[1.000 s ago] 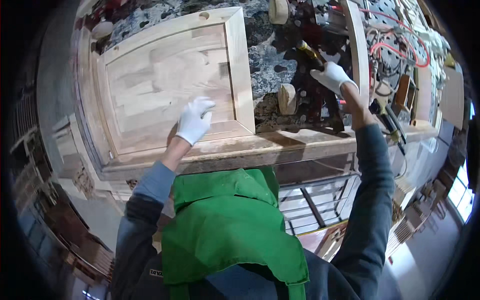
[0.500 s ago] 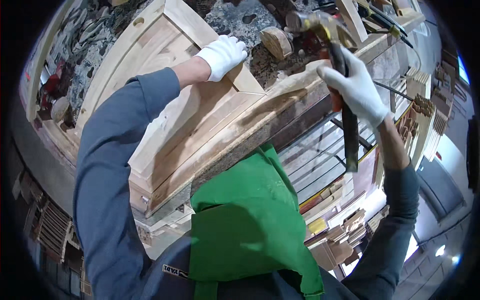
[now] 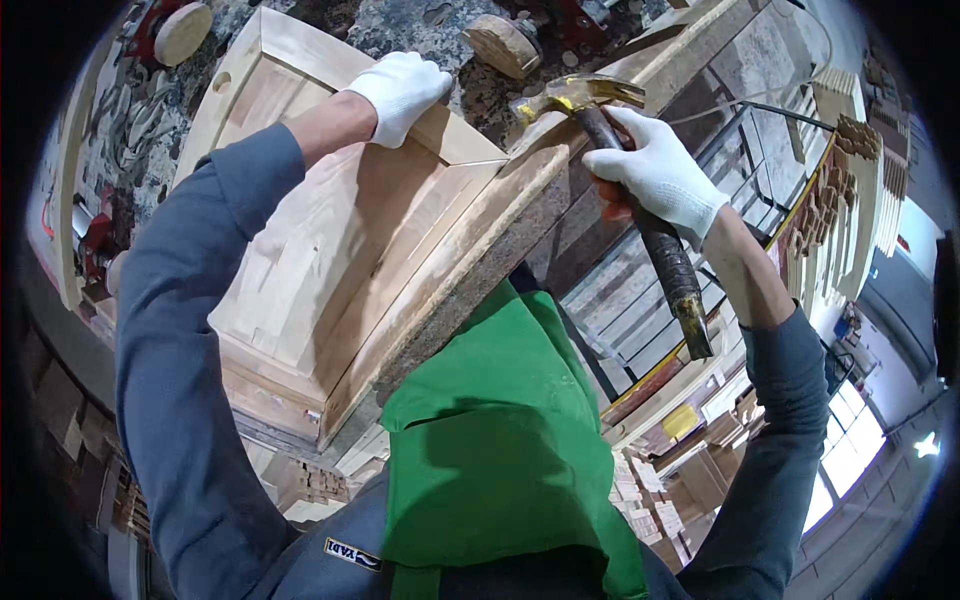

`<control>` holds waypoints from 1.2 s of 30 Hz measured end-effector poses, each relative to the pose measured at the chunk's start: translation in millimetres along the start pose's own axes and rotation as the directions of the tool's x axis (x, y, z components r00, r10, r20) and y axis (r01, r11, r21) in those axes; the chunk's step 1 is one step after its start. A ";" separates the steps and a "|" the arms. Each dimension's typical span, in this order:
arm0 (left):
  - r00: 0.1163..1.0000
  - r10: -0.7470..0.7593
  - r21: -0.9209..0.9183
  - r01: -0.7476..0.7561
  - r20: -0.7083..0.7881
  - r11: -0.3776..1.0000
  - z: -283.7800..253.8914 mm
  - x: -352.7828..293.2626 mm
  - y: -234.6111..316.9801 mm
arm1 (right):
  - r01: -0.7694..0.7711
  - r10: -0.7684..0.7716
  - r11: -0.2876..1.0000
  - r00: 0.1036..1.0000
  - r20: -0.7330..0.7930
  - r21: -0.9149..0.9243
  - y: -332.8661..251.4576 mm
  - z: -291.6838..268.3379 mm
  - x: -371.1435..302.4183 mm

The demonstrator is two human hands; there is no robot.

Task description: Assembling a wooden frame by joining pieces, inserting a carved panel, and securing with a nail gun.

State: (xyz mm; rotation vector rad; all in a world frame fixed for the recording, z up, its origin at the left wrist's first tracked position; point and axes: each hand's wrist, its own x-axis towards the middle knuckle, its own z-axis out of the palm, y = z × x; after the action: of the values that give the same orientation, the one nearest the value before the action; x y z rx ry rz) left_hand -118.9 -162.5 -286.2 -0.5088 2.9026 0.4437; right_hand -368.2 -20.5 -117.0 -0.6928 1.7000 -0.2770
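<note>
A pale wooden frame-and-panel piece [image 3: 300,265] lies slanted on the workbench. Across its far-right rail, my left hand [image 3: 403,97] in a white glove has its fingers curled over the edge. My right hand [image 3: 655,170], gloved too, is wrapped round the dark taped handle of a claw hammer [image 3: 668,262]. The yellow-marked hammer head sits just past the panel's right corner, over the bench edge; I cannot tell whether it touches wood. Part of the grip is hidden by my right fingers.
The worn wooden bench edge [image 3: 455,275] runs diagonally in front of my green apron [image 3: 500,440]. Round wood pieces [image 3: 503,45] lie on the stained bench top beyond the panel. A metal rack [image 3: 640,310] and stacked wood strips [image 3: 860,150] stand at the right.
The hammer, blurred before, has come left and lower to the bench edge and now shows sharply. The panel and my left hand appear farther left as the view shifted; the left grip stays.
</note>
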 end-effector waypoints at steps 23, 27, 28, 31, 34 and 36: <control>0.995 0.055 -0.032 -0.052 0.086 0.998 -14.9 -0.9 -4.1 | 0.025 -0.026 0.988 1.000 -0.003 -0.151 6.6 3.8 -6.3; 0.989 0.053 0.012 -0.055 0.140 0.998 -29.8 -0.4 3.1 | 0.041 -0.037 0.987 0.999 0.031 -0.153 -1.3 -0.9 -6.5; 0.986 0.060 0.040 -0.067 0.155 0.997 -34.3 0.9 4.0 | 0.050 -0.045 0.988 0.998 0.038 -0.144 -3.0 -1.4 -6.3; 0.982 0.064 0.072 -0.078 0.176 0.994 -39.7 -1.7 4.8 | 0.046 -0.042 0.993 0.998 0.040 -0.111 -7.2 1.2 -4.9; 0.982 0.060 0.077 -0.075 0.178 0.994 -43.1 -0.2 9.0 | 0.002 0.000 0.999 1.000 0.022 -0.053 -11.3 7.7 -2.4; 0.983 0.055 0.078 -0.070 0.173 0.994 -46.4 -0.5 11.3 | 0.004 0.000 0.997 0.999 0.051 -0.075 -13.2 10.1 -1.3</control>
State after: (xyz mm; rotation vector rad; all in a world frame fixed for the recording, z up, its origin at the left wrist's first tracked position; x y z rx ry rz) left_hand -127.3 -166.9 -239.4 -0.3495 2.7635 0.3528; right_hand -354.6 -28.4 -111.4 -0.7505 1.6677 -0.1961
